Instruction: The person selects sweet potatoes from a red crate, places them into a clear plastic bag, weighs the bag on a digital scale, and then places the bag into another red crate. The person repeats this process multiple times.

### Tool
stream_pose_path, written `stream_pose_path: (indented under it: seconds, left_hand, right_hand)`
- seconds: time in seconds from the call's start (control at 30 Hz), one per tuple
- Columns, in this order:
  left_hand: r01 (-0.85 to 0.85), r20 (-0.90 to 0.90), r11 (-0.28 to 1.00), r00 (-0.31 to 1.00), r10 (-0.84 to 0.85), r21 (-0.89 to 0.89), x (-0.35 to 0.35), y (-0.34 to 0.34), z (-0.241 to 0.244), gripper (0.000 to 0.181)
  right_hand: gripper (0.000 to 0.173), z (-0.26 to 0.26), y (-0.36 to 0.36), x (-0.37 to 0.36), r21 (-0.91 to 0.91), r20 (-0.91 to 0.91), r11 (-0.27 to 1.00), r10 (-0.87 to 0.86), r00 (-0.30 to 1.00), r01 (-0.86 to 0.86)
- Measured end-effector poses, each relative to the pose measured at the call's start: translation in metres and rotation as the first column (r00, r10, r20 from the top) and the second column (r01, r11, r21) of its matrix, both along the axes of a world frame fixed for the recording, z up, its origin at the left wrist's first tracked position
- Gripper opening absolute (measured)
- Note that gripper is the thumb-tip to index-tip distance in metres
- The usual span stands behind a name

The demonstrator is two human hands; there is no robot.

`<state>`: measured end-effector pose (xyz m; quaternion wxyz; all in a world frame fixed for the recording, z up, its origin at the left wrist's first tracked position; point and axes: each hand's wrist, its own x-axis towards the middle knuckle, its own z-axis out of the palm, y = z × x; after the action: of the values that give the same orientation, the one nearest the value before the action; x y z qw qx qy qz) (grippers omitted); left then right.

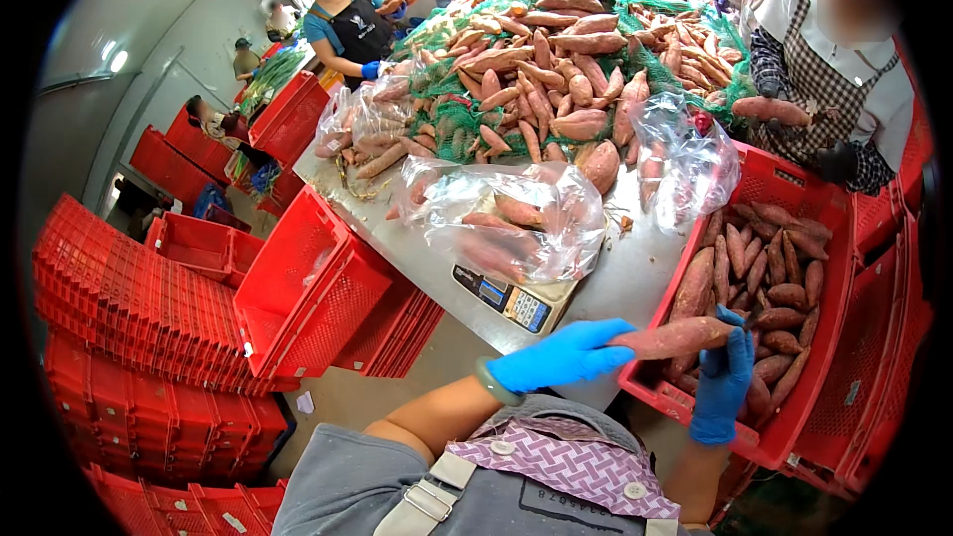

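Between my two blue-gloved hands stretches one long sweet potato. My left hand grips its left end, and my right hand has fingers around the right end. Both hands are at the near-left side of a red plastic crate that holds many sweet potatoes. To the left of the crate, a digital scale stands on the metal table. A clear plastic bag with sweet potatoes inside lies over the scale's platform.
A big heap of sweet potatoes on green mesh bags covers the far table. Another bagged lot lies by the crate. Co-workers stand at right and far left. Stacked red crates fill the left floor.
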<state>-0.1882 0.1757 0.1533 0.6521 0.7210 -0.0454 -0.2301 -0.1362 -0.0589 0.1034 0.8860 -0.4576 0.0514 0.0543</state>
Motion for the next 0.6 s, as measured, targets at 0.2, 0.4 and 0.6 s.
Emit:
stream_pose_path:
  seconds: [0.2, 0.4, 0.6]
  left_hand:
    - [-0.211, -0.018, 0.951, 0.977, 0.212, -0.225, -0.028, 0.074, 0.031, 0.032]
    - [-0.776, 0.646, 0.630, 0.488, 0.587, 0.014, -0.041, 0.150, 0.038, 0.036]
    - [-0.860, 0.779, 0.508, 0.354, 0.518, 0.053, 0.029, 0.299, 0.069, 0.094]
  right_hand:
    - [0.027, 0.014, 0.069, 0.013, 0.172, -0.074, 0.973, 0.167, 0.983, -0.153]
    - [0.024, 0.049, 0.133, 0.022, -0.157, 0.068, 0.984, 0.098, 0.993, -0.087]
    - [0.020, 0.078, 0.205, 0.033, -0.310, 0.258, 0.949, 0.145, 0.955, -0.061]
